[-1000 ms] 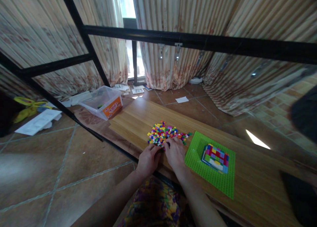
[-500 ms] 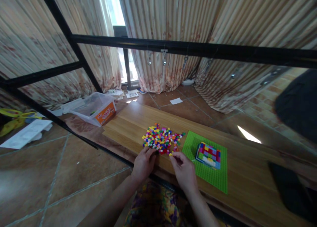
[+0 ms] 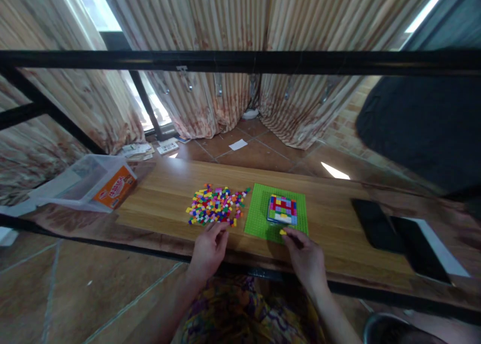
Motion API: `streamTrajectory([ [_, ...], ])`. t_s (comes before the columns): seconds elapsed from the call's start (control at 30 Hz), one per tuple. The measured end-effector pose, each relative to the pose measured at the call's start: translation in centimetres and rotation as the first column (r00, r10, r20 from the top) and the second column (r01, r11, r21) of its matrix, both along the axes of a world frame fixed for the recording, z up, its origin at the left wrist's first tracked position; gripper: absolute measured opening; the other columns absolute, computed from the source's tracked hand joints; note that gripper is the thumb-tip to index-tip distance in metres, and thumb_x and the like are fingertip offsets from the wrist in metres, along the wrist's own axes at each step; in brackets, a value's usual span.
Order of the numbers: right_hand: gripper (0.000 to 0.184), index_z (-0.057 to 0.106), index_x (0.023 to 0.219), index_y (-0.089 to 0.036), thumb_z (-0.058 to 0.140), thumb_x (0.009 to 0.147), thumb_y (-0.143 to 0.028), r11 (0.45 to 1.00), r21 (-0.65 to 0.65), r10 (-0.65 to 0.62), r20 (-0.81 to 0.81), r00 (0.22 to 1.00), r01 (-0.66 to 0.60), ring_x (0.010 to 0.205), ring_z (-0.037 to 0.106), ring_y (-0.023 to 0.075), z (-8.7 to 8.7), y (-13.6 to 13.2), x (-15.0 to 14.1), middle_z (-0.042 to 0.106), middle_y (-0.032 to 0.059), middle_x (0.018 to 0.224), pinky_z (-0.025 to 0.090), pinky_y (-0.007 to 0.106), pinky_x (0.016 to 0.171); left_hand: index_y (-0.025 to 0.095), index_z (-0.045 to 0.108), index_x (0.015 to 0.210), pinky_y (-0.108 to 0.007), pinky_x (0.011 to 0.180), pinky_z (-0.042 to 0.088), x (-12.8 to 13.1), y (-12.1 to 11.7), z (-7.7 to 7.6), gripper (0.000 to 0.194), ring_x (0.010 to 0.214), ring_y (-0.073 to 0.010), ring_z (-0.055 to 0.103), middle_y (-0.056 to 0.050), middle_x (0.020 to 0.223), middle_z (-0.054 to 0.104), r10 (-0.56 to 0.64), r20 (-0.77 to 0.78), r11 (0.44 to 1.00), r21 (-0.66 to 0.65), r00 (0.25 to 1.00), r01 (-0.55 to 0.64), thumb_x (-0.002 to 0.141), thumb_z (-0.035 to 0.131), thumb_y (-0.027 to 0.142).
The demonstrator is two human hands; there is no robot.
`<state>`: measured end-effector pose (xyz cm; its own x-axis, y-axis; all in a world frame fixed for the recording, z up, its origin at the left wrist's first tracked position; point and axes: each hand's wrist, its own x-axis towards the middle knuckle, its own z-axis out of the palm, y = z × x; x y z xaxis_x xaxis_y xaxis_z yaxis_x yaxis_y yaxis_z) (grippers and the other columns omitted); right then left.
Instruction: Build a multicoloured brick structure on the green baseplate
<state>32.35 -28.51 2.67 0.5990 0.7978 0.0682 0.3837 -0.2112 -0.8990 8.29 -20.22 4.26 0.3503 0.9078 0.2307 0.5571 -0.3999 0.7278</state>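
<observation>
My right hand (image 3: 306,256) pinches a small yellow building brick (image 3: 283,232) over the near edge of the green baseplate (image 3: 257,219). Just beyond it, on that plate, stands a low square build of colored bricks (image 3: 282,209), with red, purple, yellow and blue pieces on top. My left hand (image 3: 209,248) rests at the near side of a loose pile of small mixed bricks (image 3: 216,205). Its fingers are curled together, and whatever may be between them is hidden.
The wooden table (image 3: 326,224) carries two dark flat devices (image 3: 376,224) at the right, with a white sheet (image 3: 439,246) beside them. At the left stands a clear plastic box (image 3: 80,186) with an orange label. A black metal bar (image 3: 240,62) crosses beyond the table.
My right hand has carried the yellow brick from the pile's edge rightward to the baseplate. My left hand stays by the pile. The view has turned to the right.
</observation>
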Motion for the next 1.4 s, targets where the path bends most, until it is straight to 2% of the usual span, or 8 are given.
streamTrajectory([
  [0.17, 0.028, 0.071, 0.089, -0.020, 0.059, 0.083, -0.044, 0.992, 0.116, 0.024, 0.141, 0.990, -0.041, 0.086, 0.067, 0.0226, 0.6, 1.6, 1.6, 0.072, 0.0088, 0.094, 0.052, 0.038, 0.081, 0.021, 0.063, 0.105, -0.026, 0.070, 0.050, 5.9, 0.3, 1.6, 0.022, 0.070, -0.0120, 0.059, -0.004, 0.093, 0.064, -0.169, 0.020, 0.985, -0.036, 0.985, 0.169, 0.088, 0.049, 0.018],
  [0.3, 0.022, 0.070, 0.084, -0.020, 0.059, 0.085, -0.039, 0.975, 0.204, 0.043, 0.226, 0.973, -0.091, 0.080, 0.065, 0.0193, 0.7, 2.6, 2.0, 0.069, 0.0069, 0.088, 0.052, 0.033, 0.075, 0.021, 0.063, 0.106, -0.025, 0.072, 0.050, 9.7, 1.1, 1.5, 0.023, 0.081, -0.0141, 0.061, -0.004, 0.098, 0.064, -0.224, 0.009, 0.975, 0.007, 0.975, 0.224, 0.087, 0.052, 0.016],
  [0.43, 0.018, 0.071, 0.084, -0.022, 0.058, 0.086, -0.034, 0.967, 0.219, 0.052, 0.318, 0.947, -0.127, 0.077, 0.064, 0.0177, 0.5, 3.0, 2.2, 0.068, 0.0052, 0.085, 0.051, 0.031, 0.072, 0.022, 0.062, 0.108, -0.027, 0.076, 0.050, 11.7, 1.6, 0.8, 0.023, 0.087, -0.0161, 0.061, -0.003, 0.099, 0.064, -0.243, -0.093, 0.968, 0.049, 0.966, 0.248, 0.088, 0.052, 0.019],
  [0.57, 0.016, 0.071, 0.085, -0.022, 0.058, 0.087, -0.030, 0.966, 0.217, 0.049, 0.394, 0.918, -0.144, 0.078, 0.063, 0.0182, 0.2, 3.3, 2.5, 0.069, 0.0046, 0.084, 0.050, 0.032, 0.073, 0.022, 0.063, 0.111, -0.029, 0.079, 0.050, 12.7, 1.9, 0.5, 0.026, 0.089, -0.0167, 0.061, -0.003, 0.100, 0.064, -0.244, -0.158, 0.962, 0.081, 0.957, 0.259, 0.089, 0.051, 0.020],
  [0.8, 0.012, 0.069, 0.081, -0.022, 0.059, 0.087, -0.026, 0.970, 0.205, 0.015, 0.484, 0.875, -0.130, 0.077, 0.060, 0.0194, 0.3, 3.5, 2.3, 0.070, 0.0034, 0.081, 0.047, 0.032, 0.072, 0.022, 0.066, 0.106, -0.027, 0.080, 0.050, 13.6, 2.4, 0.8, 0.023, 0.089, -0.0151, 0.062, -0.003, 0.099, 0.065, -0.273, -0.107, 0.957, 0.072, 0.956, 0.281, 0.091, 0.048, 0.023],
  [1.17, 0.012, 0.068, 0.082, -0.022, 0.058, 0.088, -0.024, 0.958, 0.246, 0.002, 0.500, 0.866, -0.145, 0.078, 0.060, 0.0184, 0.0, 3.2, 2.5, 0.069, 0.0039, 0.082, 0.048, 0.032, 0.073, 0.020, 0.073, 0.081, -0.027, 0.079, 0.049, 15.0, 3.1, 1.4, 0.009, 0.081, -0.0141, 0.065, -0.002, 0.086, 0.070, -0.161, 0.052, 0.973, -0.157, 0.985, 0.168, 0.080, 0.064, 0.020],
  [1.4, 0.015, 0.070, 0.083, -0.021, 0.056, 0.089, -0.022, 0.945, 0.290, -0.015, 0.506, 0.862, -0.154, 0.080, 0.061, 0.0180, -0.4, 3.1, 2.5, 0.069, 0.0059, 0.085, 0.051, 0.032, 0.074, 0.020, 0.073, 0.072, -0.027, 0.075, 0.048, 15.6, 3.2, 2.4, 0.009, 0.075, -0.0138, 0.064, -0.001, 0.078, 0.072, -0.120, 0.006, 0.969, -0.218, 0.993, 0.118, 0.076, 0.065, 0.017],
])
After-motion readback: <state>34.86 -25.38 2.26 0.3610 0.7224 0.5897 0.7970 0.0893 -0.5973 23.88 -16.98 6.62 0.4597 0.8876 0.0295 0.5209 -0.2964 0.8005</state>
